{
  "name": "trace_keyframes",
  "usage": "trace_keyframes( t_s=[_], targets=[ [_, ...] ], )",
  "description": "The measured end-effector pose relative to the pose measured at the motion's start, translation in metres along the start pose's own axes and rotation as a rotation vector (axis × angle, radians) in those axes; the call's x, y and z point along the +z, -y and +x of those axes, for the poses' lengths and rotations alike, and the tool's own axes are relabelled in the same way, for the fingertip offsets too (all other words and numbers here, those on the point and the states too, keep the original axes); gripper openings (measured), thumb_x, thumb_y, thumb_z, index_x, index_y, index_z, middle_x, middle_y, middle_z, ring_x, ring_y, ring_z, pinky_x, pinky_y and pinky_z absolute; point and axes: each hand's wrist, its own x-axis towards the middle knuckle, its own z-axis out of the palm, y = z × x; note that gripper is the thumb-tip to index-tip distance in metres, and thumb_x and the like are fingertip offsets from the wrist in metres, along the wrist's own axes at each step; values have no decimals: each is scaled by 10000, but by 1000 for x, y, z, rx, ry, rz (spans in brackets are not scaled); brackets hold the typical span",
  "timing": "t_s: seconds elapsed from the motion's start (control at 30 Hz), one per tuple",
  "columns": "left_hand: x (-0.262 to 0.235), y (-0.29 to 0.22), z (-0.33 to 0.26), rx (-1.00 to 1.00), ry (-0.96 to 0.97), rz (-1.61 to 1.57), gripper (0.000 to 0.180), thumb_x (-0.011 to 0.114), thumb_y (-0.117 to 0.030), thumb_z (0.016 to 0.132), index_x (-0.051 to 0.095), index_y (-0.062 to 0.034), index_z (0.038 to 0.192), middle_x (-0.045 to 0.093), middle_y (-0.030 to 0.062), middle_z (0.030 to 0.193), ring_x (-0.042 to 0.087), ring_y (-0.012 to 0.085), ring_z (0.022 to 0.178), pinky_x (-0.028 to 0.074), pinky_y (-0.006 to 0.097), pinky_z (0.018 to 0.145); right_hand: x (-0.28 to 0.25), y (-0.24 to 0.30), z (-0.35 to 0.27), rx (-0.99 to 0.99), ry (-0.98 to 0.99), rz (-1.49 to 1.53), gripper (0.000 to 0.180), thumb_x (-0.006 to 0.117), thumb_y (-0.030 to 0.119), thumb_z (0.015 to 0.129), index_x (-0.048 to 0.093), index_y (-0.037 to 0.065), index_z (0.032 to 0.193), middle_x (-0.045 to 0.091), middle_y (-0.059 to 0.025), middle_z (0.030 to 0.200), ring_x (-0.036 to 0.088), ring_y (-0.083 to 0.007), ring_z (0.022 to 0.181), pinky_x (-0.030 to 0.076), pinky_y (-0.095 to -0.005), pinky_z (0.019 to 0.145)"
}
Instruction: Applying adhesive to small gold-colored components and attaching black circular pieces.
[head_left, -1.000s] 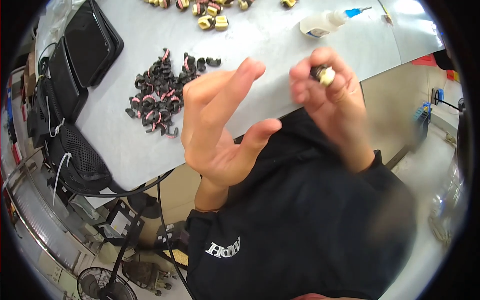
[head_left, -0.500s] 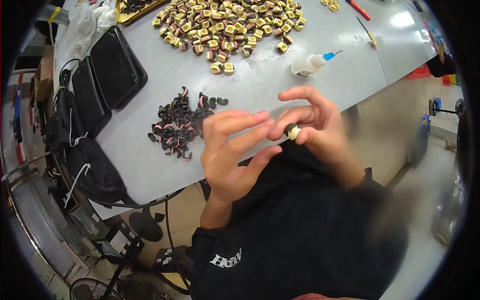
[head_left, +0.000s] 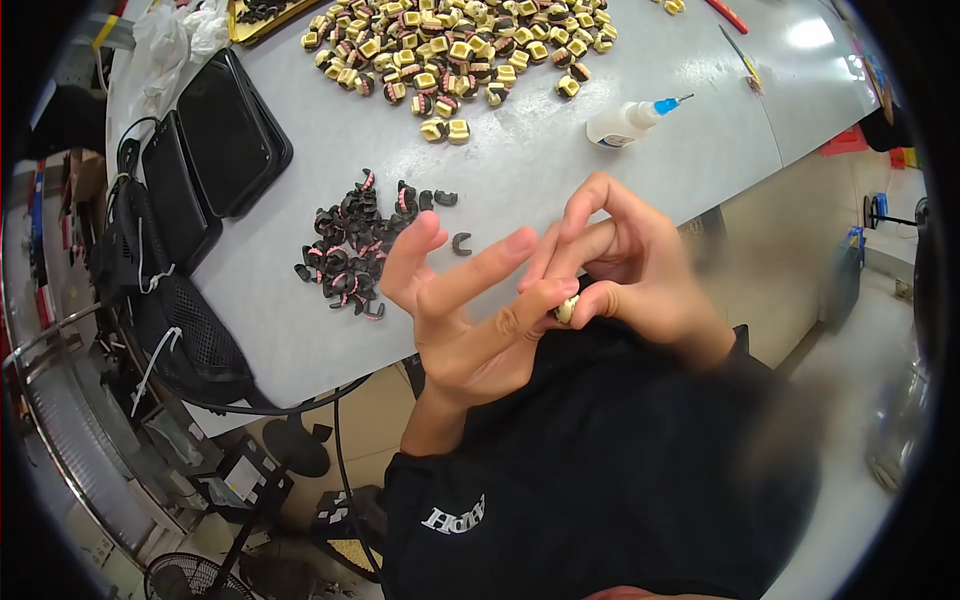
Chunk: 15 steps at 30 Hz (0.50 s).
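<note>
A small cream-and-black moulded piece point(head_left: 567, 309) is pinched between the fingertips of both hands, low in front of my chest. My right hand point(head_left: 635, 270) grips it with thumb and bent fingers. My left hand point(head_left: 465, 320) presses its index fingertip against the piece from the other side, its thumb mostly hidden, while its other fingers stand spread. Left of the hands lies a pile of black curved parts point(head_left: 345, 250), some with pink ridged edges. One loose black curved part point(head_left: 461, 244) lies just beyond my left fingers.
A large heap of cream, black and pink pieces point(head_left: 460, 50) covers the far middle of the table. A white bottle with a blue needle tip point(head_left: 617, 124) stands beyond my right hand. Two black phone-like devices point(head_left: 230, 135) lie at left, with tweezers point(head_left: 742, 60) at far right.
Both hands have come together lower down, and my left index finger now touches the piece, which was in my right hand alone. The right fingers have curled in more.
</note>
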Motion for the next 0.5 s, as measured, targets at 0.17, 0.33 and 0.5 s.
trace_keyframes(
  t_s=[0.17, 0.33, 0.5],
  targets=[
    [-3, -3, 12, 57, 16, 47, 279, 738, -108, 671, 715, -208, 931, 582, -63, 1133, 253, 300, 1258, 306, 392, 912, 3, 10, 5, 91, -22, 85, 397, 634, -81, 774, 384, 0, 1072, 615, -123, 909, 592, -192, 935, 490, -305, 811],
    [-12, -27, 28, 14, 76, 94, 278, 754, -173, 664, 715, -208, 938, 581, -37, 1131, 266, 302, 1246, 301, 398, 925, 17, 40, -1, 194, -90, 70, 374, 657, -48, 765, 409, 6, 1040, 610, -135, 893, 605, -188, 876, 497, -293, 773],
    [-22, -61, 49, -9, 89, 49, 325, 770, -262, 612, 718, -196, 926, 596, 17, 1084, 317, 302, 1196, 335, 392, 907, 16, 90, -40, 174, 26, -86, 254, 624, -59, 785, 493, -25, 1000, 600, -133, 915, 608, -176, 821, 501, -276, 739]
  ],
)
